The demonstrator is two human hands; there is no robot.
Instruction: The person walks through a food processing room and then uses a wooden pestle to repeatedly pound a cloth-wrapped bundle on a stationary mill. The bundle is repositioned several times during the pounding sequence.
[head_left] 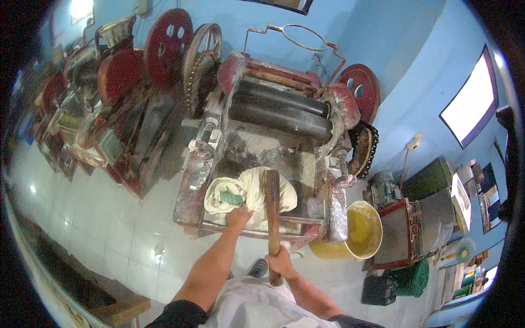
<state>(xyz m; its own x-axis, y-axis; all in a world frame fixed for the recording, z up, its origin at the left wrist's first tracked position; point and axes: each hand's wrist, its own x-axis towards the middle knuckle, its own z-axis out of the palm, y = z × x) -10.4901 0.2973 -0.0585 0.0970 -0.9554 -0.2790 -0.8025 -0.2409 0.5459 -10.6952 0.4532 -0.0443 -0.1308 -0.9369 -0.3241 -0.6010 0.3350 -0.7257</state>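
Observation:
My right hand [280, 261] is wrapped round the lower part of a thick wooden club [272, 205], which stands out away from me with its wider, darker end over a cream cloth bundle [254, 188]. My left hand [237, 217] is closed on the near left edge of that bundle. Inside the bundle's open left end some green material [231, 197] shows; what else it holds is hidden. The bundle lies on the front tray of a worn red roller machine [188, 191], in front of its two dark rollers [279, 117].
A yellow bucket [365, 232] stands right of the machine, beside a motor [384, 188] and a red-framed metal box [389, 232]. Green and black containers [411, 279] sit at the lower right. More red machinery with large wheels [168, 49] fills the left. Pale tiles [115, 240] cover the floor.

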